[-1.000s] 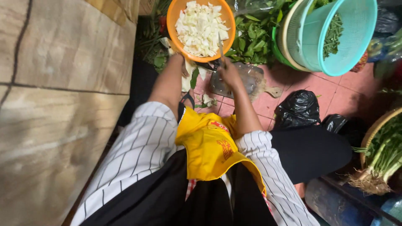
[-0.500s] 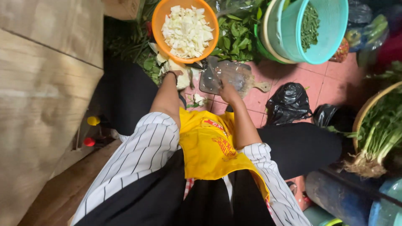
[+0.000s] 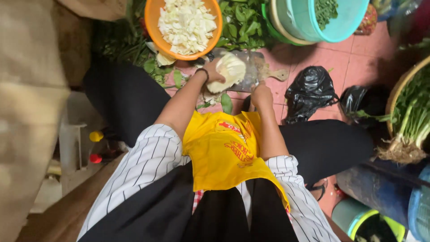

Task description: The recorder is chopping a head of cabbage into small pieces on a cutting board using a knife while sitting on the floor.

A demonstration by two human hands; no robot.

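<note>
My left hand (image 3: 214, 71) grips a pale green-white cabbage piece (image 3: 230, 69) and holds it over a small wooden cutting board (image 3: 264, 69) on the pink tiled floor. My right hand (image 3: 261, 95) is closed around a handle at the board's near edge; the blade is hard to make out. Just beyond the hands sits an orange bowl (image 3: 154, 20) heaped with chopped cabbage (image 3: 186, 24). A yellow apron (image 3: 226, 150) covers my lap between my striped sleeves.
Leafy greens (image 3: 244, 24) lie behind the board. A teal basin (image 3: 345, 27) holding chopped greens stands at the back right. Black plastic bags (image 3: 311, 89) sit right of the board. A basket of rooted greens (image 3: 412, 121) is at the far right. A wall (image 3: 27, 89) is on the left.
The view has shifted. My left hand has moved from beside the orange bowl to over the board, now holding a cabbage piece. My right hand stays at the board's near edge.
</note>
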